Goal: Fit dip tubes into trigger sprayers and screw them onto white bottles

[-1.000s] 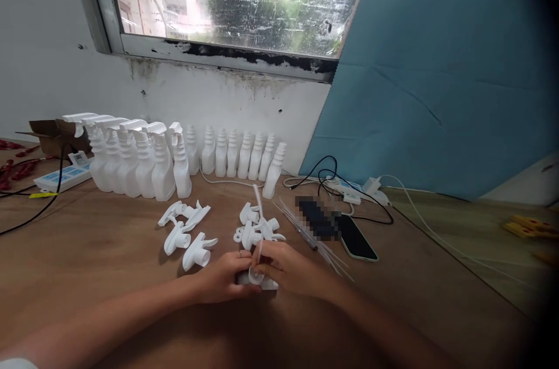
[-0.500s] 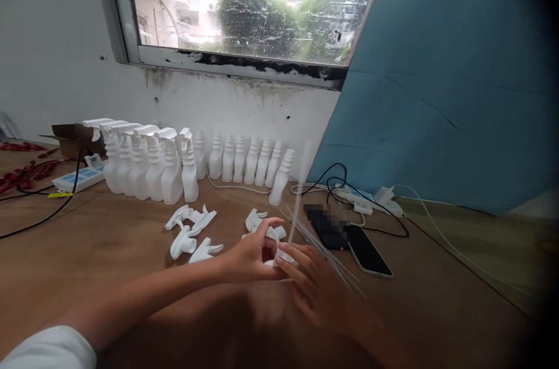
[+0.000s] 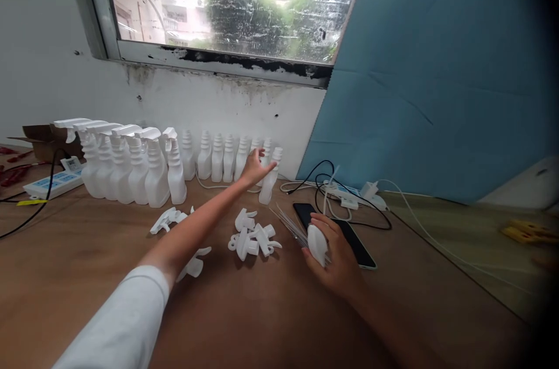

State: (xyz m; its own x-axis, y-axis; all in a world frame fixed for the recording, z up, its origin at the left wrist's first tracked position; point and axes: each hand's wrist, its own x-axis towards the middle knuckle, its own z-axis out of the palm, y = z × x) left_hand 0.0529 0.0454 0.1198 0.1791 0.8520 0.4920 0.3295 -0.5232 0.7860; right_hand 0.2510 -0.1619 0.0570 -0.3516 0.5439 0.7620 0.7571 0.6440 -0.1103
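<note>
My left hand [image 3: 257, 168] reaches to the row of uncapped bottles by the wall. Its thumb and fingers are apart, close beside the neck of the nearest white spray bottle [image 3: 268, 180]; I cannot tell whether they touch. Nearer to me on the right, my right hand [image 3: 336, 252] grips a white trigger sprayer head [image 3: 318, 245]. A thin dip tube [image 3: 325, 200] points upward by its fingers. Loose clear tubes [image 3: 286, 222] lie just left of that hand. In the middle of the table is a small pile of loose trigger heads [image 3: 247, 241].
Finished-looking bottles with trigger heads [image 3: 151, 174] stand in a group at the left. More trigger heads [image 3: 168, 219] lie partly behind my left forearm. A phone [image 3: 360, 247], black cables [image 3: 314, 174] and a power strip [image 3: 375, 200] are at the right.
My left hand has left the right hand and stretched forward to the bottles. My right hand has moved right with the trigger head and tube. The view has shifted slightly.
</note>
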